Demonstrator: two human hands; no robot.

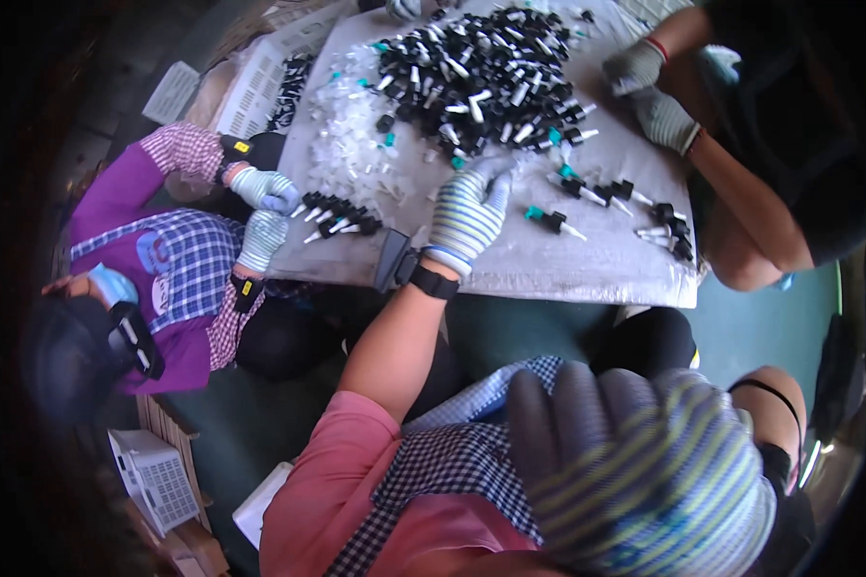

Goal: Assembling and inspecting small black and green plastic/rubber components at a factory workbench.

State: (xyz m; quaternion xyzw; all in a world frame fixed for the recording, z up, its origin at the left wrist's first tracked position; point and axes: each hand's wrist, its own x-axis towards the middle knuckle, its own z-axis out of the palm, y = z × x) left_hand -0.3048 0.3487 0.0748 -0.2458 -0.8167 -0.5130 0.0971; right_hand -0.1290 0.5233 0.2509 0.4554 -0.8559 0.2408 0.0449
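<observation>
My left hand (pixel 467 219), in a white-and-grey striped glove, reaches over the table at the near edge of a large pile of black pump heads (pixel 481 72) with white nozzles. Its fingers stretch forward, thumb apart, beside small translucent pieces; I make out nothing held, though the fingertips blend with the pieces behind. My right hand (pixel 645 462), in a yellow-and-grey striped glove, is raised close to the camera, away from the table. Its fingers are extended and it appears to hold nothing. Right of my left hand lies a black pump head with a teal clip (pixel 553 221).
Clear plastic pieces (pixel 342 135) are heaped left of the pile on the covered table (pixel 548 274). At left, a co-worker's gloved hands (pixel 265 216) are by a row of pump heads (pixel 337 213); another co-worker's hands (pixel 654 96) are at far right. A white crate (pixel 274 77) stands behind.
</observation>
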